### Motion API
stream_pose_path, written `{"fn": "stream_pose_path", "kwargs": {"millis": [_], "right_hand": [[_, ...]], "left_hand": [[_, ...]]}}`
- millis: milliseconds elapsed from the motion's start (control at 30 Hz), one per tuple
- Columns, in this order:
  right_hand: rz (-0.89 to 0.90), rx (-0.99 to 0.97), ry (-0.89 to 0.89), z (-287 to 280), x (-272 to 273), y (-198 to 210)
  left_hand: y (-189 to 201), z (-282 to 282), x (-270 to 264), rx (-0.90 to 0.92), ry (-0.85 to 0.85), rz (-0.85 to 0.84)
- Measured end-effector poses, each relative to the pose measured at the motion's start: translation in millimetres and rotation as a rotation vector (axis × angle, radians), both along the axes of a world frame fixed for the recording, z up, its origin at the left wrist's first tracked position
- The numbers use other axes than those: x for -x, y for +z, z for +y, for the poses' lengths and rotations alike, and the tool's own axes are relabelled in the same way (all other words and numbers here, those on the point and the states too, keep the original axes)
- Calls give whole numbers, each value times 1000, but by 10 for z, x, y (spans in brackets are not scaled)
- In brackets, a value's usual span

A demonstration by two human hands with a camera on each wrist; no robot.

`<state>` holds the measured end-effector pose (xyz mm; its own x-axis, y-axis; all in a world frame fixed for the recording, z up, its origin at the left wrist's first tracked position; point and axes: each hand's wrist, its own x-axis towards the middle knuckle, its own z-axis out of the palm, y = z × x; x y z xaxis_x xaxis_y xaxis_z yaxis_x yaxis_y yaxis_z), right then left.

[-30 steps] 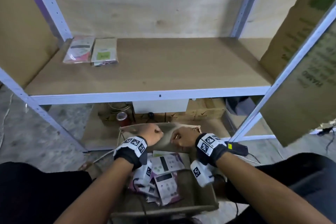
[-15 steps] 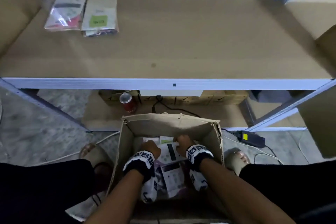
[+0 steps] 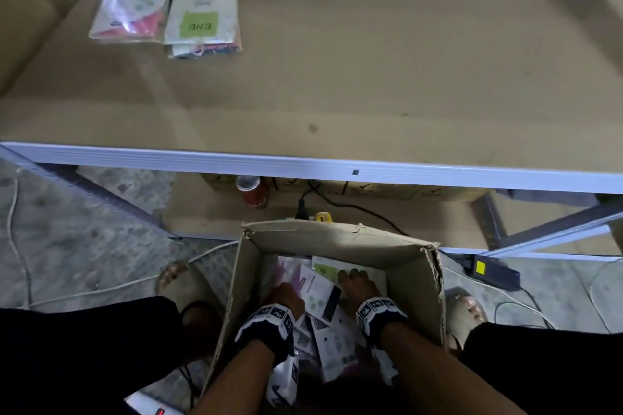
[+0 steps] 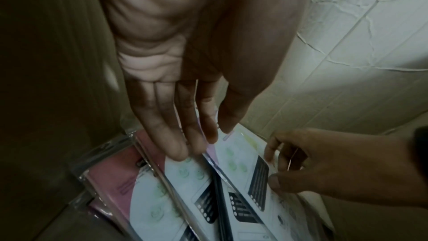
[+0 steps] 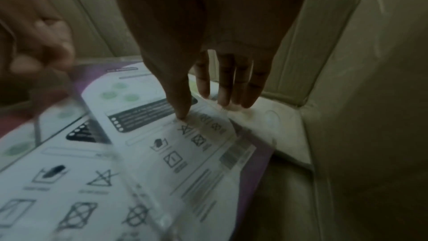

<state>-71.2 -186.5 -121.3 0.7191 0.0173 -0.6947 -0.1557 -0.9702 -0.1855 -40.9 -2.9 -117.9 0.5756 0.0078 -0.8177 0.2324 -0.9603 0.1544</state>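
An open cardboard box (image 3: pixel 337 236) stands on the floor between my feet, holding several flat clear-wrapped packets (image 3: pixel 320 296) with white printed cards and pink backing. Both hands are down inside it. My left hand (image 3: pixel 286 295) has straight fingers, and its fingertips (image 4: pixel 180 150) touch the tops of the leaning packets (image 4: pixel 185 180). My right hand (image 3: pixel 354 280) pinches the upper edge of one packet (image 5: pixel 162 135): its thumb lies on the printed face and its fingers (image 5: pixel 227 96) sit behind the clear flap. The right hand (image 4: pixel 275 166) also shows in the left wrist view.
A wide wooden shelf (image 3: pixel 337 77) with a white metal front edge runs above the box. Two packets (image 3: pixel 135 0) (image 3: pixel 202 10) lie at its back left. Below it are a red can (image 3: pixel 251 190), cables and a black power adapter (image 3: pixel 492 271). My sandalled feet (image 3: pixel 182 283) flank the box.
Both hands have gone from the box's far rim down onto the packets inside. The view has tilted down and closer to the box.
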Motion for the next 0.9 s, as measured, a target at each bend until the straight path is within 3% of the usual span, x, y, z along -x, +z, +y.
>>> {"fn": "stream_pose_path", "kwargs": {"millis": [233,333,533,767,900], "right_hand": [[184,-177,-296,-63,237,-36],[232,-147,-266,-89,369,-39],[237,-123,-218,-72,488,-19],[254,-137,-313,-38,508,-54],[285,-137,-368,-28,552,-52]], "left_hand": [[-57,31,50,45,50,-40],[-83,26,104,46,102,-82],[-84,40,153,28,34,-17],[-126,132,241,145,-11,144],[-109,105,268,138,-18,150]]}}
